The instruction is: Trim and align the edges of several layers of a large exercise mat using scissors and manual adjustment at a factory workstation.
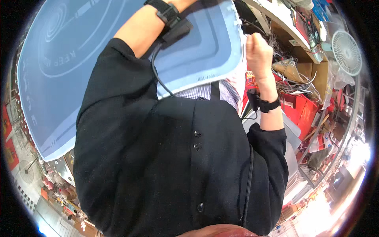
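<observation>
A large blue sheet-like panel (118, 75) with rounded corners, a pale rim and curved line patterns spans the upper left and lies across my lap. My left forearm reaches over it, with a black strap and a small dark device at the wrist. Only the base of my left hand (184, 4) shows at the top edge; its fingers are out of the picture. Just beyond the panel's right rim is my right hand (259, 55), its fingers curled closed beside pale pinkish cloth (238, 81). What it holds, if anything, is hidden. Another black strap circles the right wrist.
To the right stands a cluttered wooden workbench (304, 29) with tangled cables (296, 81) beneath. A red box (302, 112) sits below them. A white fan (346, 52) is at the far right, near a metal rail (344, 138). A cable runs from my left wrist device.
</observation>
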Available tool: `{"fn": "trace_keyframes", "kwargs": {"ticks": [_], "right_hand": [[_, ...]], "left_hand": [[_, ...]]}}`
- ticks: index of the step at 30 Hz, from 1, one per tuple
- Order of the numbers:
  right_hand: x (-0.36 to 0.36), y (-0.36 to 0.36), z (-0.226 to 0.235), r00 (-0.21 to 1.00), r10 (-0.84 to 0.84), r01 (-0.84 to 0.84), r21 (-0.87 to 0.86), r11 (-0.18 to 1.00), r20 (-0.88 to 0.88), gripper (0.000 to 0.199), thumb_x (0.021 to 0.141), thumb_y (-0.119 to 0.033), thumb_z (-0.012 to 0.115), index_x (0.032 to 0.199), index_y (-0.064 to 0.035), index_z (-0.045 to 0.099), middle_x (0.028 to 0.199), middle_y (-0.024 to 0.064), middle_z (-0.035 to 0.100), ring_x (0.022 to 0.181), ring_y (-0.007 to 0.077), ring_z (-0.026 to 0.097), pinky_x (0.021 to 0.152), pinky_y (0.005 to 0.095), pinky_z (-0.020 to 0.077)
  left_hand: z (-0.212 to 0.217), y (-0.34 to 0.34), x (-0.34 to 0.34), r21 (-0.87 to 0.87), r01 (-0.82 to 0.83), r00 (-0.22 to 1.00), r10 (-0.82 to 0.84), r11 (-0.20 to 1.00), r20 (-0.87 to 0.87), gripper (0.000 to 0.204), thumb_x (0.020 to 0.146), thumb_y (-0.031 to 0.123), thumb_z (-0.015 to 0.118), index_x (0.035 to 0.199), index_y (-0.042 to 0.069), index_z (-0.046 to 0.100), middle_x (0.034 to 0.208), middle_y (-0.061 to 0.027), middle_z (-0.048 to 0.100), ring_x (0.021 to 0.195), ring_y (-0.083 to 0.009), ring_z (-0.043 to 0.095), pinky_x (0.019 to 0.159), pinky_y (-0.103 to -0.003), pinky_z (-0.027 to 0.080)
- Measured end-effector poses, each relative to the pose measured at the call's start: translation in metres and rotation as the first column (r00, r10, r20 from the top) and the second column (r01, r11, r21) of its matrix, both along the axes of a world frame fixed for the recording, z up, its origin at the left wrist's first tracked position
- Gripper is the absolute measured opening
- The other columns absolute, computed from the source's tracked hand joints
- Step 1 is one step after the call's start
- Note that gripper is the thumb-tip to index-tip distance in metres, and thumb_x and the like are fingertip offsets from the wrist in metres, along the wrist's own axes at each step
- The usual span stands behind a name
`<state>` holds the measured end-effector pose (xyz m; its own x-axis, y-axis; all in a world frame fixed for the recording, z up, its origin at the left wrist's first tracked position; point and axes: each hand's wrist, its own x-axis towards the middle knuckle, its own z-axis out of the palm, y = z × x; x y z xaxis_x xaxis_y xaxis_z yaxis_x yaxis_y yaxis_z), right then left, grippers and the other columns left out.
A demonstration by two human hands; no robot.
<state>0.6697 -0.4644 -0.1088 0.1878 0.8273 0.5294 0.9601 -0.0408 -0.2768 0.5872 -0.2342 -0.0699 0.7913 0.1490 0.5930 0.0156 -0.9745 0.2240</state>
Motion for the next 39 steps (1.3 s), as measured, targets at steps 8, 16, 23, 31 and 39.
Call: {"fn": "trace_keyframes", "kwargs": {"ticks": [8, 16, 23, 31, 39], "right_hand": [[0.067, -0.026, -0.019, 0.905, -0.408, 0.391, -0.143, 0.909, -0.12, 0.016, 0.083, -0.016, 0.059, 0.082, -0.0011, 0.055, 0.064, 0.0109, 0.055, 0.052, 0.0192, 0.053, 0.054, 0.0341, 0.0444], [0.006, 0.051, 0.014, 0.715, -0.018, 0.102, 0.079, 0.992, -0.699, 0.034, 0.083, -0.029, 0.063, 0.101, -0.0009, 0.058, 0.078, 0.0138, 0.064, 0.06, 0.0206, 0.061, 0.059, 0.0297, 0.0483], [0.002, 0.099, 0.035, 0.987, -0.104, 0.112, 0.058, 0.992, -0.123, 0.026, 0.08, -0.028, 0.063, 0.082, -0.0038, 0.057, 0.067, 0.0126, 0.059, 0.059, 0.0288, 0.06, 0.053, 0.0341, 0.0477], [0.033, 0.088, 0.029, 0.991, -0.136, 0.135, 0.231, 0.964, -0.011, 0.019, 0.087, -0.017, 0.054, 0.073, -0.0044, 0.053, 0.055, 0.0083, 0.052, 0.046, 0.0204, 0.052, 0.043, 0.0318, 0.0397], [0.036, 0.071, 0.03, 0.819, -0.019, 0.121, 0.14, 0.983, -0.574, 0.017, 0.079, -0.016, 0.066, 0.084, -0.0015, 0.058, 0.07, 0.0069, 0.06, 0.061, 0.0149, 0.056, 0.059, 0.0273, 0.0459]], "left_hand": [[0.028, 0.095, 0.018, 0.049, -0.172, 0.984, 0.174, 0.984, -0.04, 0.045, 0.082, 0.045, 0.053, 0.065, 0.004, 0.063, 0.064, -0.0179, 0.06, 0.061, -0.0358, 0.058, 0.057, -0.043, 0.045], [0.039, 0.087, 0.015, -0.039, -0.178, 0.975, 0.171, 0.983, -0.142, 0.042, 0.081, 0.043, 0.055, 0.068, 0.004, 0.064, 0.064, -0.0188, 0.059, 0.059, -0.0356, 0.057, 0.054, -0.042, 0.044], [0.04, 0.087, 0.015, -0.143, -0.075, 0.995, 0.065, 0.987, -0.073, 0.042, 0.084, 0.041, 0.054, 0.068, 0.004, 0.064, 0.064, -0.0179, 0.059, 0.057, -0.0333, 0.056, 0.053, -0.041, 0.043], [0.034, 0.091, 0.012, -0.156, -0.047, 0.999, 0.043, 0.987, -0.031, 0.043, 0.084, 0.041, 0.054, 0.068, 0.003, 0.063, 0.066, -0.017, 0.06, 0.061, -0.0331, 0.056, 0.057, -0.04, 0.043], [0.032, 0.094, 0.016, -0.032, -0.037, 0.997, 0.034, 0.999, -0.075, 0.04, 0.084, 0.04, 0.053, 0.068, 0.005, 0.063, 0.068, -0.0168, 0.06, 0.063, -0.0333, 0.056, 0.058, -0.041, 0.043]]}}
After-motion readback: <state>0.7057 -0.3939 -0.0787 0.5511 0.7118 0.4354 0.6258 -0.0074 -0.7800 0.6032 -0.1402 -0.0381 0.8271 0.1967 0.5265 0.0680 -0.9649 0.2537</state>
